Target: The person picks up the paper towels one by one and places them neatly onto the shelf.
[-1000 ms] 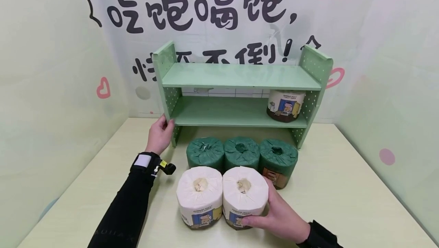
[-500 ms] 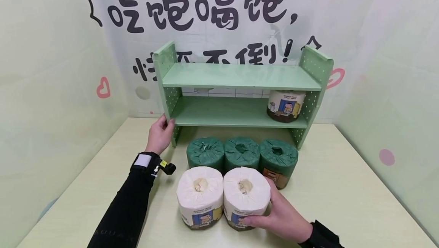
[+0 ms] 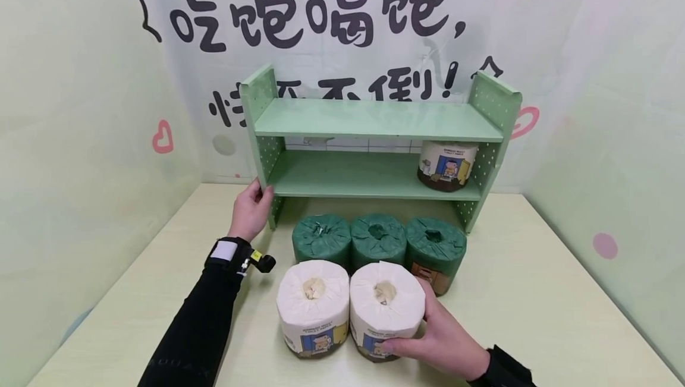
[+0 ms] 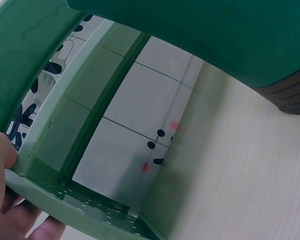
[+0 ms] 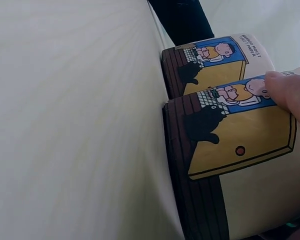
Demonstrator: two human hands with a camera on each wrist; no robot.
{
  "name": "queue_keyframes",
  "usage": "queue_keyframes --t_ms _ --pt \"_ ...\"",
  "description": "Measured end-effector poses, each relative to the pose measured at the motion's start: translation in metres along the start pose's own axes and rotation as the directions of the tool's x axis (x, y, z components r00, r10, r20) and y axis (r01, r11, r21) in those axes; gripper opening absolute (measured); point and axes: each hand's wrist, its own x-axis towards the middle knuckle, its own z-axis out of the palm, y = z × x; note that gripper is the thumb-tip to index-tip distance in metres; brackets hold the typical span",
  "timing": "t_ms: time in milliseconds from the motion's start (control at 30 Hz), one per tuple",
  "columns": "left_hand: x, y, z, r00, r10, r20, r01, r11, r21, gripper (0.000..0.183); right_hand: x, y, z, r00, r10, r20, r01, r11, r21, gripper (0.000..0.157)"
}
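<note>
Cream-paper-wrapped cylindrical toilet roll (image 3: 386, 311), cartoon print on its side, sits in the person's R hand (image 3: 448, 339), approx. upright at the near part of the pale wood-look worktop (image 3: 546, 292). To handle it well: prob. a light, even squeeze (soft wrap could crumple), a small ease to the R before any lift so the neighbour isn't dragged, & base level throughout. R hand's opening = about the roll's width: thumb on the printed front, other fingers round the far side, mostly hidden.

L hand (image 3: 250, 210) pinches the L side panel of the pale-green two-board shelf unit (image 3: 342, 173) w/ perforated ends, thumb one side of the edge, fingers the other, per L wrist view; a gentle, steady hold there should stop it shifting if bumped.

Just L of the held roll: a second cream-wrapped roll (image 3: 313, 315), same print; touching or a hair apart, can't tell. Behind, btwn these & the unit: three dark-green paper-wrapped rolls (image 3: 377, 247) in a row. Third cream-wrapped roll (image 3: 447, 167) stands on the lower board, R end.
</note>
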Motion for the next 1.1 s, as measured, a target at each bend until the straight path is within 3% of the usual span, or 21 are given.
queue_keyframes --t_ms 133,367,633,1100 --pt "-0.001 0.002 0.002 1.000 -0.002 -0.003 0.002 1.000 -0.006 0.030 -0.001 0.009 -0.001 1.000 0.002 -0.005 -0.002 1.000 -0.008 0.101" --pt "-0.001 0.002 0.004 1.000 -0.004 0.000 0.004 1.000 -0.019 0.037 -0.005 0.005 -0.004 1.000 0.018 -0.014 -0.019 1.000 -0.004 0.098" --pt "0.000 -0.002 0.003 1.000 0.009 -0.002 -0.009 1.000 -0.010 0.033 -0.007 -0.006 -0.008 0.997 0.077 -0.019 -0.077 0.997 0.006 0.096" --pt "-0.001 -0.001 0.000 1.000 0.001 -0.004 -0.001 1.000 -0.003 0.034 -0.012 -0.028 -0.014 0.997 -0.076 -0.007 0.076 0.997 -0.021 0.093"
